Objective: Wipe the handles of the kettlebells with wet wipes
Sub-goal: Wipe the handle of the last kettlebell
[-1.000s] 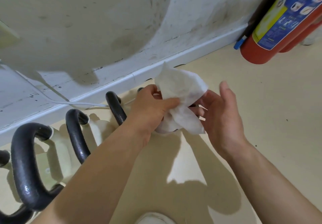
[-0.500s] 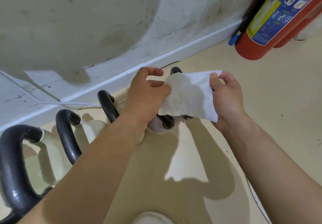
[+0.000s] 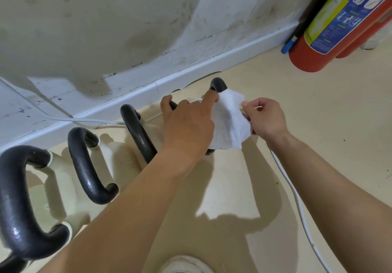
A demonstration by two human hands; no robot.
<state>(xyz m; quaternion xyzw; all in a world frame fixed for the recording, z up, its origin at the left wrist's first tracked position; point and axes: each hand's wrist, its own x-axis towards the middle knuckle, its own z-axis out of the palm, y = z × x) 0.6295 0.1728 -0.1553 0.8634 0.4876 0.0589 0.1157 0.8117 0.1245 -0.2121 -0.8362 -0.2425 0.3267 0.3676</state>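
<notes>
A row of cream kettlebells with black handles stands along the wall. The rightmost handle (image 3: pixel 218 85) shows only its far curve above a white wet wipe (image 3: pixel 230 122) draped over it. My left hand (image 3: pixel 187 124) pinches the wipe's left edge, forefinger at the handle. My right hand (image 3: pixel 264 119) pinches the wipe's right edge. To the left stand a third handle (image 3: pixel 137 132), a second one (image 3: pixel 84 166) and a large near one (image 3: pixel 14 200).
A red fire extinguisher (image 3: pixel 331 28) leans by the wall at the upper right. A white skirting board (image 3: pixel 148 90) runs behind the kettlebells. A white cable (image 3: pixel 297 204) lies on the beige floor under my right arm. A shoe tip (image 3: pixel 184 265) shows at the bottom.
Both hands moved the spread wipe down and over the rightmost handle. The right hand shifted from open beside the bunched wipe to pinching its right edge.
</notes>
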